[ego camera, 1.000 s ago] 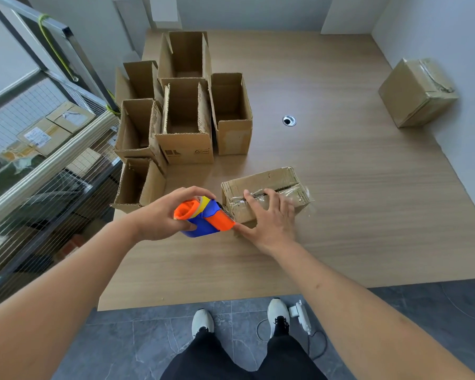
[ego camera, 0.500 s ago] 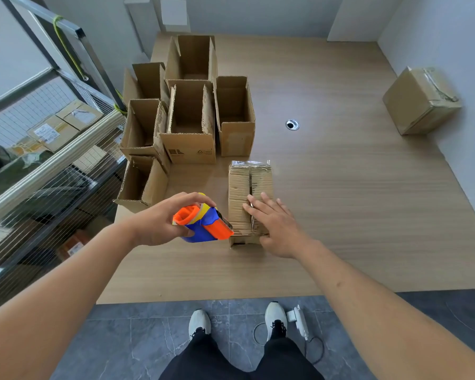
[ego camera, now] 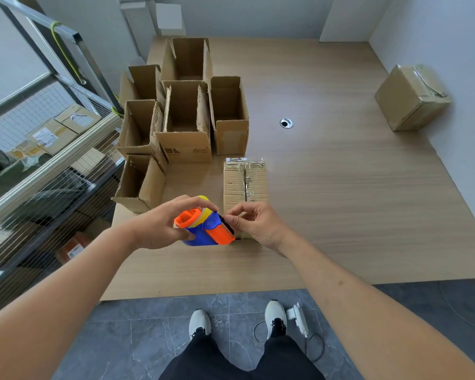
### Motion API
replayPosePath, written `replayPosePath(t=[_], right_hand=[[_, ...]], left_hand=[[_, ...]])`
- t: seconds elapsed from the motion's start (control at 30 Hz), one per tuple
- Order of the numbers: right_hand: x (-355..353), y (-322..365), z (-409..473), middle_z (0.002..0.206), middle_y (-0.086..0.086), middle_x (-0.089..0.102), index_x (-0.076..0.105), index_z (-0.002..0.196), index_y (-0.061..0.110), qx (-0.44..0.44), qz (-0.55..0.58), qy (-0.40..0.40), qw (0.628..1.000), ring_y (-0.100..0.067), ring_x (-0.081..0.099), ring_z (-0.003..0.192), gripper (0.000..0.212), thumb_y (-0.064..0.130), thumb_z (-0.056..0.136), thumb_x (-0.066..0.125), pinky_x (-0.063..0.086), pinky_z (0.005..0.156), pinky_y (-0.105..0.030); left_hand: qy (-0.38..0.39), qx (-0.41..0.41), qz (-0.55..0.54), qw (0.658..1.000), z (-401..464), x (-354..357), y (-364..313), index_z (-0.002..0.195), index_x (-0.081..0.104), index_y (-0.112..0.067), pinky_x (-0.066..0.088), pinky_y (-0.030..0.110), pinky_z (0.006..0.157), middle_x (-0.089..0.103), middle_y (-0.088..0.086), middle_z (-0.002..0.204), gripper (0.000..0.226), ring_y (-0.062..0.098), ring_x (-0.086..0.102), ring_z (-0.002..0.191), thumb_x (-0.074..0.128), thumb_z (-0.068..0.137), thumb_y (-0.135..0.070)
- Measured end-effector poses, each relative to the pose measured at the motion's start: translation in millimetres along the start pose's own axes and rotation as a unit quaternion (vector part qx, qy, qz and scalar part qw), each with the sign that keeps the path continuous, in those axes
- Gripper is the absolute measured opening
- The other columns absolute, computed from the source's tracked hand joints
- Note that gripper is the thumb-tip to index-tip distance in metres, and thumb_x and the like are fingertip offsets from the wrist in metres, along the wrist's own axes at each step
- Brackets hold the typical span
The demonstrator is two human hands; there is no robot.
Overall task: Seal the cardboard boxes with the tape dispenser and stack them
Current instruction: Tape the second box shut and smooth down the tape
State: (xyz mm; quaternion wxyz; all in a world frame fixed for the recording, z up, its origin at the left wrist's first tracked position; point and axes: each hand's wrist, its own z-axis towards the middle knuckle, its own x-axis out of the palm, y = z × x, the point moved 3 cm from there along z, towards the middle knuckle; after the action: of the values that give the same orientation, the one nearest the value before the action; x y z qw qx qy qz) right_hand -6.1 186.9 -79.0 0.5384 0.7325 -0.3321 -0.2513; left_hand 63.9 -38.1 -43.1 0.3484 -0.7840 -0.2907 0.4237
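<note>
The right hand (ego camera: 258,223) had lifted off the taped box (ego camera: 244,185) to pinch at the tape dispenser (ego camera: 203,226), at its 3 o'clock; the left hand (ego camera: 159,226) gripped it; the tape end was indiscernible.

Bright, even daylight; wide-angle edge distortion.

Wood table (ego camera: 327,215) w/ six open boxes (ego camera: 185,124) far-left, taped box (ego camera: 244,182) near-centre, sealed box (ego camera: 410,97) far-right.

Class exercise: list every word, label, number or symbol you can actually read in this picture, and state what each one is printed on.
Nothing here reads as clear text.
Open cardboard box, front face: dark printed marks and handling symbols, too small to read.
Parcels on the shelf: white labels, print too blurred to read.
Tape dispenser and half-taped box: no lettering visible.
</note>
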Motion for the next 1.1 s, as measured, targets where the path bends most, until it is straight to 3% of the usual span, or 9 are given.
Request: replayPosePath(t=[0.13,0.27,0.43,0.57,0.63,0.73,0.87,0.97,1.1], right_hand=[[2.5,-4.7,-8.6,0.085,-0.005,0.073,0.075,0.097,0.006,0.033,0.034,0.004,0.999,-0.016,0.068,0.077,0.017,0.02,0.099,0.066,0.06,0.084,-0.045],[2.7,-8.2,-20.1,0.091,-0.011,0.074,0.075,0.1,0.006,0.072,0.063,0.0,0.995,-0.023,0.068,0.082,0.04,0.033,0.108,0.047,0.057,0.081,-0.039],[1.4,-20.9,-28.7,0.09,-0.017,0.075,0.076,0.1,0.002,0.02,0.008,-0.051,0.998,-0.019,0.068,0.075,0.017,0.018,0.093,0.074,0.061,0.077,-0.041],[0.2,-28.7,-33.0,0.084,-0.01,0.076,0.08,0.097,0.007,-0.002,-0.011,-0.145,0.989,-0.011,0.066,0.069,0.008,0.011,0.093,0.074,0.055,0.065,-0.027],[-1.8,-33.5,-35.3,0.082,0.0,0.077,0.082,0.093,0.012,-0.007,-0.036,-0.18,0.983,-0.009,0.067,0.072,0.007,0.013,0.092,0.075,0.056,0.069,-0.031],[-2.8,-34.4,-41.4,0.082,0.006,0.077,0.083,0.088,0.016,-0.01,-0.071,-0.245,0.967,-0.009,0.071,0.077,0.005,0.014,0.089,0.078,0.059,0.076,-0.034],[-12.6,-32.4,-52.0,0.064,0.017,0.07,0.083,0.087,0.019,-0.008,-0.07,-0.319,0.945,0.003,0.06,0.056,0.002,0.018,0.087,0.08,0.046,0.063,-0.016],[-39.1,-34.1,-59.6,0.065,0.019,0.07,0.081,0.085,0.026,0.012,-0.097,-0.365,0.926,0.006,0.059,0.056,0.005,0.021,0.087,0.08,0.044,0.063,-0.011],[-56.8,-44.9,-56.1,0.069,0.018,0.073,0.074,0.071,0.036,0.057,-0.122,-0.381,0.915,0.005,0.063,0.064,0.022,0.022,0.088,0.079,0.05,0.068,-0.017]], left_hand=[[0.011,-0.003,0.001,1.0,-2.3,6.2,-2.7,0.137,0.05,-0.053,0.045,0.042,0.104,0.049,-0.015,0.133,0.077,0.009,0.048,0.125,0.071,0.087,0.002],[0.033,-0.016,0.016,0.999,-5.2,11.2,-3.9,0.136,0.049,-0.06,0.043,0.045,0.104,0.049,-0.015,0.134,0.076,0.012,0.047,0.125,0.07,0.09,-0.003],[0.048,-0.018,0.029,0.998,-6.4,18.3,-8.3,0.134,0.046,-0.068,0.042,0.04,0.101,0.049,-0.014,0.131,0.074,0.013,0.048,0.121,0.068,0.094,-0.01],[0.041,-0.006,0.051,0.998,-6.1,26.7,-7.8,0.135,0.041,-0.073,0.043,0.044,0.102,0.047,-0.01,0.125,0.067,0.016,0.049,0.115,0.065,0.099,-0.022],[0.033,0.01,0.075,0.997,-4.1,31.2,-7.5,0.136,0.036,-0.075,0.043,0.044,0.101,0.046,-0.01,0.122,0.064,0.015,0.049,0.112,0.062,0.101,-0.027],[0.037,0.029,0.107,0.993,-0.7,34.5,-7.4,0.141,0.029,-0.074,0.043,0.043,0.1,0.046,-0.007,0.119,0.063,0.015,0.049,0.107,0.056,0.104,-0.03],[0.038,0.023,0.13,0.991,-2.1,19.4,-1.4,0.143,0.024,-0.074,0.044,0.042,0.098,0.046,-0.005,0.119,0.063,0.016,0.05,0.106,0.051,0.106,-0.03],[0.05,-0.006,0.144,0.988,-10.0,3.8,14.3,0.14,0.022,-0.077,0.043,0.043,0.098,0.046,-0.005,0.119,0.063,0.017,0.05,0.105,0.049,0.107,-0.031],[0.063,-0.047,0.157,0.984,-3.6,-7.8,26.1,0.137,0.021,-0.08,0.042,0.042,0.097,0.046,-0.008,0.12,0.06,0.015,0.05,0.105,0.046,0.107,-0.034]])
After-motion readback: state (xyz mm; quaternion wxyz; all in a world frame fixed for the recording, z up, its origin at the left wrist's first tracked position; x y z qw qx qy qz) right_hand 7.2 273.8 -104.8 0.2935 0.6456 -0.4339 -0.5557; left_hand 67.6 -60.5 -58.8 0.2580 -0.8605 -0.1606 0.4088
